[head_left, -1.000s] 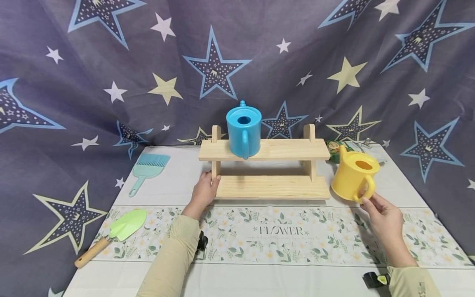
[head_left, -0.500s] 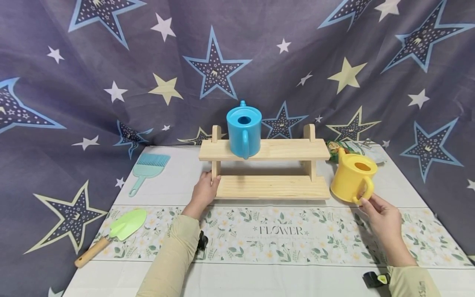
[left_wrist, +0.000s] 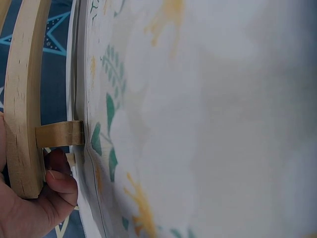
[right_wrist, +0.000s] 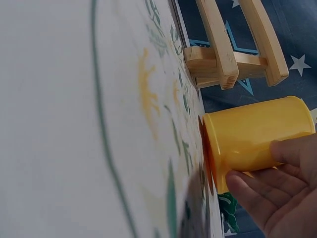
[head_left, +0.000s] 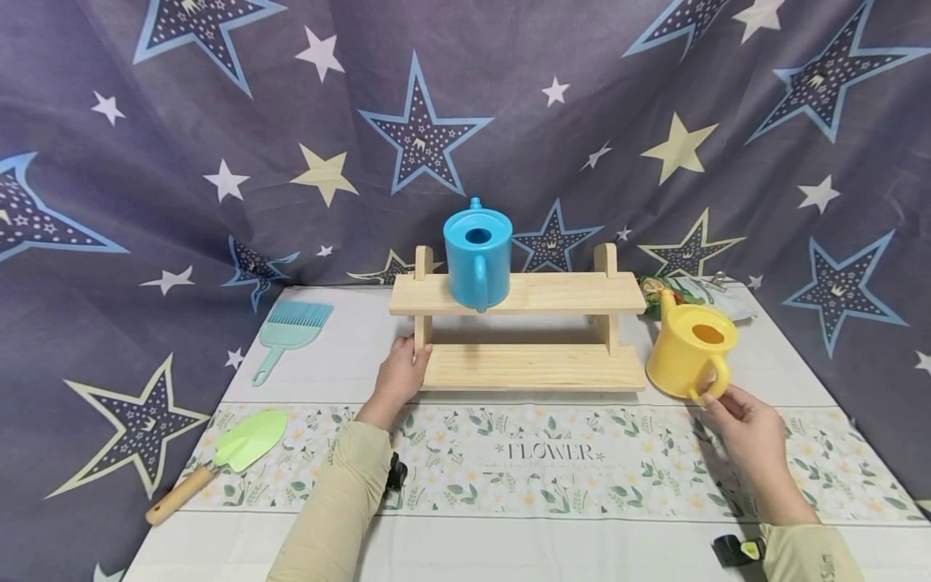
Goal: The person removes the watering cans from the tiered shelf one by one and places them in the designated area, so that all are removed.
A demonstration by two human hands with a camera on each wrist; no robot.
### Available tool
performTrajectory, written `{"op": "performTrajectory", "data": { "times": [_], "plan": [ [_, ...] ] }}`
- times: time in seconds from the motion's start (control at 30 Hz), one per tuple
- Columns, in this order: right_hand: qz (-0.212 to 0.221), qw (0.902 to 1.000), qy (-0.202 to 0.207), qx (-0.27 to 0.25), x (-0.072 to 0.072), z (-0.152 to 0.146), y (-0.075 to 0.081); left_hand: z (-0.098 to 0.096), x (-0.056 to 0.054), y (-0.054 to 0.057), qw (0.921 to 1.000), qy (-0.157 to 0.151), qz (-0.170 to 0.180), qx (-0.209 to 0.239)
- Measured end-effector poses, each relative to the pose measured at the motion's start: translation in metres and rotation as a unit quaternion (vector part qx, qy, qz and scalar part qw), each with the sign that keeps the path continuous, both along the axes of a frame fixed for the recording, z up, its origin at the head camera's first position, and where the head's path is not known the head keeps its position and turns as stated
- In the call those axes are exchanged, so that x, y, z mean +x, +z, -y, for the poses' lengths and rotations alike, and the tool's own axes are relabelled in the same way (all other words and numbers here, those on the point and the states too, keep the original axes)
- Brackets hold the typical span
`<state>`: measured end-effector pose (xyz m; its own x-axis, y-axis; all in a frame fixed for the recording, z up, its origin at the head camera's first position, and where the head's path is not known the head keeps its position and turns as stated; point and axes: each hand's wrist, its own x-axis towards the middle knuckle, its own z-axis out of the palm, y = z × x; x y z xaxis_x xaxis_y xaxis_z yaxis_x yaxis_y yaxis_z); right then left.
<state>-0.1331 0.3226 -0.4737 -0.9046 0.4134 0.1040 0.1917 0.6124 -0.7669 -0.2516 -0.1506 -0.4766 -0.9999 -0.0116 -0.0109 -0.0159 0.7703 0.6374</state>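
A two-tier wooden shelf rack [head_left: 534,368] stands at the middle back of the table. My left hand [head_left: 400,373] grips the left end of its lower board; the left wrist view has the thumb and fingers around the board's end [left_wrist: 25,148]. On the upper board, left of centre, sits a blue watering can [head_left: 498,271], its handle toward me. My right hand [head_left: 752,428] holds a yellow watering can [head_left: 672,356] by the low part of its handle, just right of the rack. In the right wrist view the can's base [right_wrist: 210,148] is right at the tablecloth.
A light-blue brush [head_left: 291,327] lies at the back left. Nearer the left edge is a green hand trowel [head_left: 247,440] with a wooden handle. Behind the yellow can lies a green packet [head_left: 655,299]. A star-patterned curtain [head_left: 465,145] closes off the back and sides.
The yellow watering can and my right hand have shifted slightly left and lower in the head view, closer to the rack. My left hand, the rack and the blue can stay put.
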Motion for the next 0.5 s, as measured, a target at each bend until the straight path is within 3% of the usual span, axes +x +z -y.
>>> {"op": "performTrajectory", "data": {
  "times": [0.5],
  "plan": [
    [0.050,0.9985,0.023,0.000,0.0030,-0.0034,-0.0019,0.0000,0.0005,-0.0009,1.0000,-0.002,-0.007,0.000]
  ]
}}
